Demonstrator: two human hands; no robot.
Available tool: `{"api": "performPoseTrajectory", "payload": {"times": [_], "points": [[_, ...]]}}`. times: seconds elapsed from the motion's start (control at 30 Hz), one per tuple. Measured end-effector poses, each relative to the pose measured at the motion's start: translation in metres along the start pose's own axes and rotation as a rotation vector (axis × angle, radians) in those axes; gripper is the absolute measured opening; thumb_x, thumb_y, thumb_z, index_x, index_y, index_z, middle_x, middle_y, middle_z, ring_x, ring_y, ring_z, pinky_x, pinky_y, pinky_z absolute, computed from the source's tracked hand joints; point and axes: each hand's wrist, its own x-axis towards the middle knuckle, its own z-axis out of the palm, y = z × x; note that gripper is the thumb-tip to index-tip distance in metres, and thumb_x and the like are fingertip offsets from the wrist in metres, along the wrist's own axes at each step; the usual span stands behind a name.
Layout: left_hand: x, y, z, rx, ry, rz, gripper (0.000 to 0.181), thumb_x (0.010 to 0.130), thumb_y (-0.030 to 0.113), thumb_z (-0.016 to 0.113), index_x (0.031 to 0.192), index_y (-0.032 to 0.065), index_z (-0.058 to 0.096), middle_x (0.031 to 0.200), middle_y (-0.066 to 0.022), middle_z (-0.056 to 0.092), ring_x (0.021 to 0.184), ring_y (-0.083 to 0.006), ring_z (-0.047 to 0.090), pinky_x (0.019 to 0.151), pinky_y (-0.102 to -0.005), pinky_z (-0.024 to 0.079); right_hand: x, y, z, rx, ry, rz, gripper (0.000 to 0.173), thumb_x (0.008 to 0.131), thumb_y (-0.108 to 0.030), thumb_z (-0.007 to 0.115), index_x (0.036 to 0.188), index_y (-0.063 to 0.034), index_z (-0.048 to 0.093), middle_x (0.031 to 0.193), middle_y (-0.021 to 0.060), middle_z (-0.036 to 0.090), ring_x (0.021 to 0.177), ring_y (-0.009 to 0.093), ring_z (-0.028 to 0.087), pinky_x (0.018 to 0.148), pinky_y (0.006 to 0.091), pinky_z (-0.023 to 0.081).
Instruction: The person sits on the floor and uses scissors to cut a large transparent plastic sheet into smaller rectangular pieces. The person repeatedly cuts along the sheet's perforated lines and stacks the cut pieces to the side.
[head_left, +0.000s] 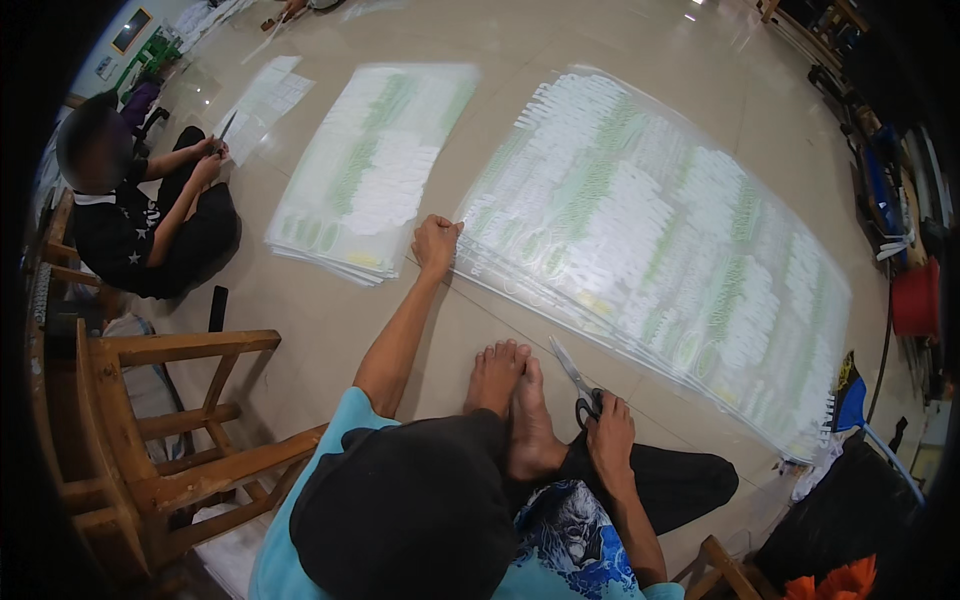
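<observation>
My left hand (436, 246) pinches the near left corner of a large stack of clear plastic sheets (600, 217) printed in white and green. These sheets lie flat on the floor, their near edges slightly fanned. Low beside my bare feet (510, 390), my right hand (613, 433) holds the black handles of a pair of scissors (576, 373). The scissors' blades point away from me toward the stack and look nearly closed. A narrower stack of similar printed sheets (375, 150) lies just left of my left hand, with a strip of floor between the two stacks.
At the left a seated person (142, 202) holds scissors near some loose sheets (262, 105). A wooden stool frame (180, 345) stands close on my left. Along the right are a red bucket (915, 300) and a blue dustpan or broom head (850, 401). A black phone-like object (218, 308) lies on the tiles.
</observation>
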Motion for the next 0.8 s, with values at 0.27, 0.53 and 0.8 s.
{"api": "performPoseTrajectory", "payload": {"times": [0.27,0.53,0.8], "points": [[0.002,-0.006,0.000,-0.054,0.229,0.382,0.024,0.092,0.024,0.068,0.085,0.0010,0.066,0.090,-0.0129,0.065,0.085,-0.0309,0.059,0.080,-0.0428,0.046,0.009,-0.004,-0.061,0.626,-0.352,0.113,0.069,0.080,-0.010,0.070,0.144,-0.0043,0.045,0.100,0.0195,0.067,0.087,0.032,0.067,0.088,0.0357,0.051],[-0.004,0.017,-0.017,-0.779,-0.158,0.163,0.024,0.102,0.026,0.056,0.092,0.0038,0.057,0.103,-0.0084,0.063,0.091,-0.0213,0.061,0.081,-0.0365,0.051,-0.024,-0.029,-0.041,1.660,-0.286,0.119,0.096,0.084,-0.046,0.077,0.149,0.0061,0.030,0.105,0.0091,0.060,0.115,0.028,0.062,0.102,0.0374,0.046],[-0.048,0.030,0.012,-1.456,-0.644,-0.209,0.061,0.097,0.052,0.056,0.129,0.0021,0.044,0.129,-0.0186,0.057,0.117,-0.0300,0.061,0.095,-0.0444,0.054,-0.036,-0.038,-0.004,1.808,-0.299,0.354,0.073,0.096,-0.039,0.064,0.147,0.0045,0.035,0.103,0.0115,0.061,0.100,0.023,0.064,0.088,0.0336,0.052]]}}
